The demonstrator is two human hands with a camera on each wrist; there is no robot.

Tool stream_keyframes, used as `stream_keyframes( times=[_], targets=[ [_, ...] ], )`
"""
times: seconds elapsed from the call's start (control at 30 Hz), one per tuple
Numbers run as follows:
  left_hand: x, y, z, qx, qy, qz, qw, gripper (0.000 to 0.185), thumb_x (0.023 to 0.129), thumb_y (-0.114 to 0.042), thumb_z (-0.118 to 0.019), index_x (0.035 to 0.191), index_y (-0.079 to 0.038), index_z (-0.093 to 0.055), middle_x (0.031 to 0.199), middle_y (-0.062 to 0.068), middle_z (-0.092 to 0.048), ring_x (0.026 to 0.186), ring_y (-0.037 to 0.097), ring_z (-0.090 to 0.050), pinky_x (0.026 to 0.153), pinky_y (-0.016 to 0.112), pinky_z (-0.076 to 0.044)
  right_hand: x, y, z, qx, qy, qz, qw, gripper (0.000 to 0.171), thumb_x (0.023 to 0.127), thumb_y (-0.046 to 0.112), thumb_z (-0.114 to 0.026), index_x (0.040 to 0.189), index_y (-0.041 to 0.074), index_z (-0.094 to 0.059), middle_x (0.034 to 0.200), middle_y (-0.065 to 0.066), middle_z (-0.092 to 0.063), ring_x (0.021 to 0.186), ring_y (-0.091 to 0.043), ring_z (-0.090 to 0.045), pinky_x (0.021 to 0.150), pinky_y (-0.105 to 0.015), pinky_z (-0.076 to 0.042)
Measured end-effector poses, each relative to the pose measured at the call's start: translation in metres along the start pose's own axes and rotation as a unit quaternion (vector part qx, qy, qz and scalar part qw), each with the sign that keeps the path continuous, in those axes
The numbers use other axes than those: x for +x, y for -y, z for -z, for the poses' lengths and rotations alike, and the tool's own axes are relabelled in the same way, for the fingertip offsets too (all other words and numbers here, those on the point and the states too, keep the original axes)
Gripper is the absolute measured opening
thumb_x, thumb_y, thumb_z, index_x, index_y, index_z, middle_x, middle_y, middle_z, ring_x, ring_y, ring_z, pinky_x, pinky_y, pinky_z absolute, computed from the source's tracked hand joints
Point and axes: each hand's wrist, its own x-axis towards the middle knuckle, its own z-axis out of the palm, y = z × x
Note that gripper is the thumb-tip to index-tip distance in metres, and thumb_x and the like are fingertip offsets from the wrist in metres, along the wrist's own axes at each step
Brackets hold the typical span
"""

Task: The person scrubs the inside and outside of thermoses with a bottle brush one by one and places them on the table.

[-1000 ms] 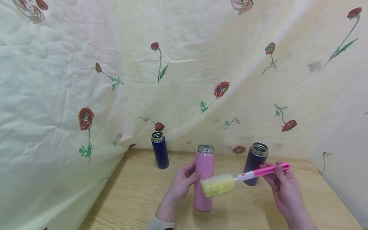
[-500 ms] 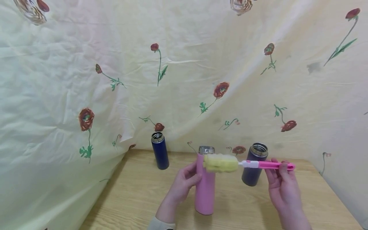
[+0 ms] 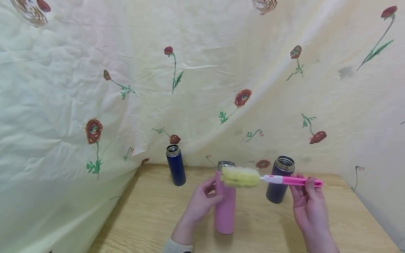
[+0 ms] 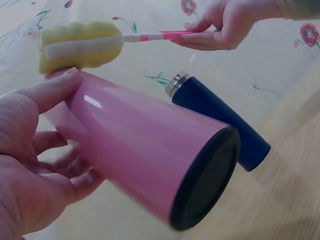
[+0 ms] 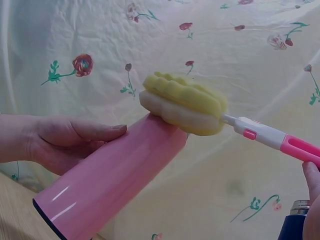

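Observation:
My left hand [image 3: 202,202] grips a pink flask [image 3: 225,207] that stands upright on the wooden table [image 3: 152,218]; in the left wrist view the fingers [image 4: 45,92] wrap the pink flask [image 4: 145,155]. My right hand [image 3: 305,202] pinches the pink handle [image 3: 299,181] of a bottle brush. Its yellow sponge head [image 3: 240,176] lies level at the flask's open steel mouth [image 3: 226,164]. In the right wrist view the sponge head [image 5: 185,104] touches the top of the pink flask [image 5: 115,175].
A dark blue flask [image 3: 176,170] stands open at the back left of the table. A dark purple flask [image 3: 279,180] stands open to the right, behind the brush handle. A cream flowered cloth [image 3: 190,70] hangs behind and to both sides.
My right hand has lifted the brush from across the flask's middle up to its mouth and levelled it. The left hand stays on the pink flask.

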Motion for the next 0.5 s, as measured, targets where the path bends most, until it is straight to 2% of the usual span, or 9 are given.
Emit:
stream_keyframes(
  times=[0.27,0.5],
  targets=[
    [-0.0004,-0.0006,0.0002,0.002,-0.022,-0.011,0.9997,0.068,0.091,-0.005,-0.083,0.154,-0.006,-0.056,0.14,0.015,-0.068,0.127,0.027,-0.064,0.106,0.04,-0.056,-0.0005,-0.0016,-0.0064,-0.001,-0.027,0.006,1.0,0.008,0.108,0.012,-0.056,0.114,0.006,-0.057,0.111,-0.018,-0.073,0.11,-0.031,-0.076,0.102,-0.037,-0.056],
    [-0.0011,-0.0003,0.0025,0.004,-0.014,-0.012,0.9998,0.067,0.094,-0.006,-0.081,0.155,-0.006,-0.054,0.142,0.014,-0.068,0.127,0.025,-0.065,0.108,0.042,-0.055,-0.0001,-0.0026,-0.0087,-0.006,-0.039,0.011,0.999,0.009,0.109,0.011,-0.055,0.116,0.006,-0.056,0.111,-0.019,-0.073,0.109,-0.031,-0.077,0.102,-0.037,-0.056]
  ],
)
